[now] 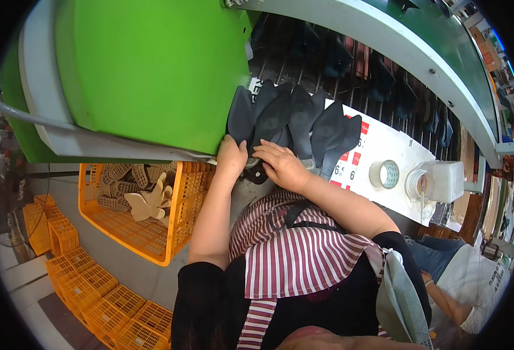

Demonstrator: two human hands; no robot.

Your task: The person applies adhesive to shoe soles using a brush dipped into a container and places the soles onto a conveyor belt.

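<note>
Several pointed dark grey shoe uppers [329, 129] lie side by side on a white printed board, toes away from me. My left hand [232, 156] is closed around the near end of the leftmost upper [240, 114], thumb on its right edge. Bent over the near end of the neighbouring upper [270, 118] are the fingers of my right hand [281, 166]. They appear to grip it, though the fingertips are partly hidden. Between my hands a small dark part with holes [255, 174] shows, its kind unclear.
A green machine housing [157, 70] stands at left, above an orange crate [178, 204] of soles. On the white board [379, 198] are a tape roll [384, 174] and a clear jar [442, 181]. Beyond runs a barred rack [350, 87]. Another person [461, 286] is at lower right.
</note>
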